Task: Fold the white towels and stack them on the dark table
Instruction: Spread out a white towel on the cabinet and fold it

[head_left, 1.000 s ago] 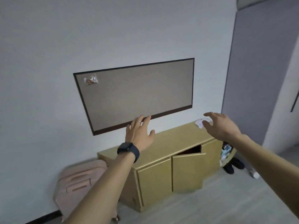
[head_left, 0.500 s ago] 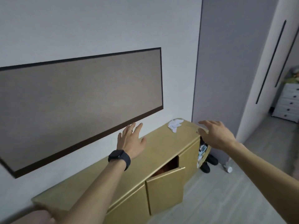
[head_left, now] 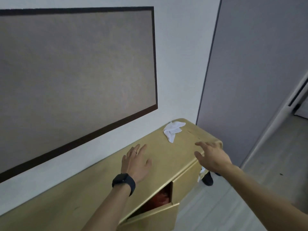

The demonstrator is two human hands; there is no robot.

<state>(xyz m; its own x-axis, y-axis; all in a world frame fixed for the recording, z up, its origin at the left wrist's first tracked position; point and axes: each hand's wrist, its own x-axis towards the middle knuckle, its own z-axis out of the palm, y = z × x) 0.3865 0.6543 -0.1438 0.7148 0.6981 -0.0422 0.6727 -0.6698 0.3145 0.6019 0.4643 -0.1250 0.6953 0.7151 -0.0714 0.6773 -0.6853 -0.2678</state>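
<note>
A long yellow wooden cabinet (head_left: 166, 164) against the white wall (head_left: 180, 55) carries one crumpled white towel (head_left: 173, 130); left hand (head_left: 135, 161) and right hand (head_left: 212, 156) spread flat, holding nothing.

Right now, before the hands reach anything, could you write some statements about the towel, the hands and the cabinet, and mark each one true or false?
1. The towel lies crumpled on the cabinet, at its far end. True.
2. The right hand grips the towel. False: its fingers are spread, it holds nothing, and it is apart from the towel.
3. The left hand is open, with a dark watch at its wrist. True.
4. Every cabinet door is closed. False: one door stands ajar.
</note>
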